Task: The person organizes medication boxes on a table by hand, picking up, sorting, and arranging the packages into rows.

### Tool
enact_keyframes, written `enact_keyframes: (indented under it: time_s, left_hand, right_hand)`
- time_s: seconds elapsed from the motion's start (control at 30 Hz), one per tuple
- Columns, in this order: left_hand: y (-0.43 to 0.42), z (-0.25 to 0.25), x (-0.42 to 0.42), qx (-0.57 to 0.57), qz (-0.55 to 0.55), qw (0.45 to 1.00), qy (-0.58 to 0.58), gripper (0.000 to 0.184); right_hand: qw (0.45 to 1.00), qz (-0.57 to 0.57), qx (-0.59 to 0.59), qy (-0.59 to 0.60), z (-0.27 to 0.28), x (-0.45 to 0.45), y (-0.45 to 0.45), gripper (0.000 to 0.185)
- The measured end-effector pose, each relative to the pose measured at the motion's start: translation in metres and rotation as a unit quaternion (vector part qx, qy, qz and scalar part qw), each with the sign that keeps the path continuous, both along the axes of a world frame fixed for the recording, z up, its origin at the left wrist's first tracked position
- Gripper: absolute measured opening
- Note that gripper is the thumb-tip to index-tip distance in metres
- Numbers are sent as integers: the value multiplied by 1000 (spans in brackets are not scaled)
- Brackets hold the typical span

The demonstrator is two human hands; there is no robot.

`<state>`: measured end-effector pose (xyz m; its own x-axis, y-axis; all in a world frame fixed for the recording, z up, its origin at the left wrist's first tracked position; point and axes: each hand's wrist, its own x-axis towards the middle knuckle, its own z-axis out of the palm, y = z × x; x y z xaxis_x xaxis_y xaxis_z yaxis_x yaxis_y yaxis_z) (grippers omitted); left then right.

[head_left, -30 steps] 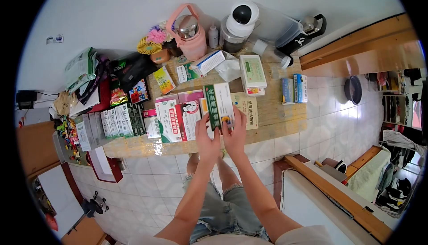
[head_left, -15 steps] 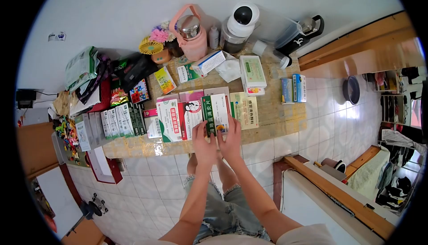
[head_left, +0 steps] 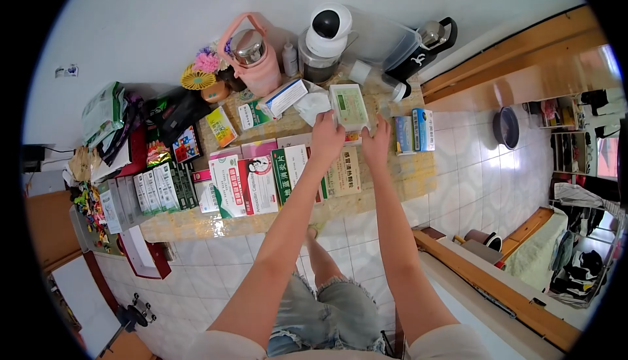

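Note:
My left hand (head_left: 327,136) is at the lower left corner of a white and green medicine box (head_left: 349,105), fingers apart; I cannot tell whether it touches the box. My right hand (head_left: 375,143) is just below and right of the same box, thumb and fingers spread, holding nothing. Another small box lies partly hidden under the white and green one. Nearer to me lies a row of medicine boxes: a dark green and white box (head_left: 288,163), partly behind my left forearm, a red and white box (head_left: 258,186), and a beige box (head_left: 345,171) between my forearms.
Along the wall stand a pink kettle-like flask (head_left: 256,65), a white camera (head_left: 327,29) on a jar and a black bottle (head_left: 418,59). Two blue boxes (head_left: 413,131) lie at the table's right end. More upright boxes (head_left: 163,186) line the left side.
Both hands have left the dark green and white box, which now lies in the row, and moved forward and right to the white and green box. The view has shifted slightly.

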<state>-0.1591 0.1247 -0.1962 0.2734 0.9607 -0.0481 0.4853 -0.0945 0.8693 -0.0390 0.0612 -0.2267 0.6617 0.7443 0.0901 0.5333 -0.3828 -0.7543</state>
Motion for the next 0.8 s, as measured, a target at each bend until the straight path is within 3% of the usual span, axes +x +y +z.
enact_keyframes:
  time_s: [0.13,0.23,0.33,0.53,0.63,0.8]
  left_hand:
    - [6,-8,12,-45,4,998,34,34]
    - [8,-17,17,-55,0,997,54,33]
    - [10,-25,19,-86,-30,994,63,41]
    - [1,-10,13,-65,3,997,49,38]
    - [-1,0,5,-110,22,994,-6,35]
    - [4,-23,-6,-82,20,994,-63,39]
  right_hand:
    - [996,11,-57,73,-9,15,8,55]
    - [991,22,-33,132,-14,12,11,52]
    - [994,27,-20,101,-9,4,11,50]
    - [997,8,3,76,4,-14,4,48]
    - [986,16,45,158,26,-26,-1,48]
    - [986,4,59,158,38,-49,-13,49]
